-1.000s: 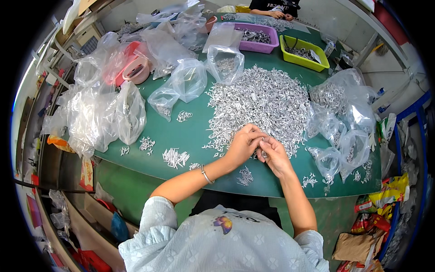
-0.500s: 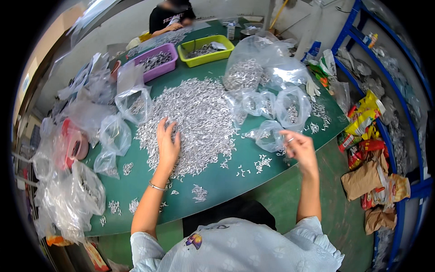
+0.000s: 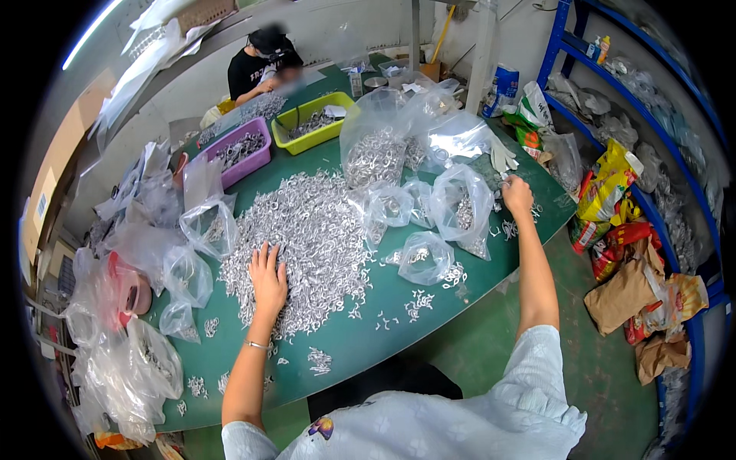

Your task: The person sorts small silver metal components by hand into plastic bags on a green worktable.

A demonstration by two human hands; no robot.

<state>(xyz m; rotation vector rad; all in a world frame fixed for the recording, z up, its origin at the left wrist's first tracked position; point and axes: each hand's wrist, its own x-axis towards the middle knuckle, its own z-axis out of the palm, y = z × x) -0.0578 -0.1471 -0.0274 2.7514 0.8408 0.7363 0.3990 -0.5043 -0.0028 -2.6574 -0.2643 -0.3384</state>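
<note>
A broad heap of small silver metal pieces (image 3: 307, 238) covers the middle of the green table. My left hand (image 3: 267, 281) lies on the heap's near left side, fingers stretched out and holding nothing visible. Far to the right, my right hand (image 3: 517, 196) is over a small group of metal pieces (image 3: 509, 228) by the table's edge, its fingers curled together. What is in those fingers, if anything, cannot be made out. Just beyond it lies a pale glove (image 3: 502, 155). To its left stands an open clear plastic bag (image 3: 462, 203) with metal pieces inside; a smaller open bag (image 3: 426, 258) sits nearer me.
A purple bin (image 3: 247, 162) and a yellow-green bin (image 3: 313, 123) with metal parts stand behind the heap. Large filled plastic bags (image 3: 376, 149) are at the back right, more bags (image 3: 126, 368) at left. A co-worker (image 3: 261, 65) sits opposite. Blue shelving (image 3: 648, 203) is at right.
My right hand has moved from above the small open bag to the far right end of the table. My left hand has flattened on the heap. The view has shifted slightly.
</note>
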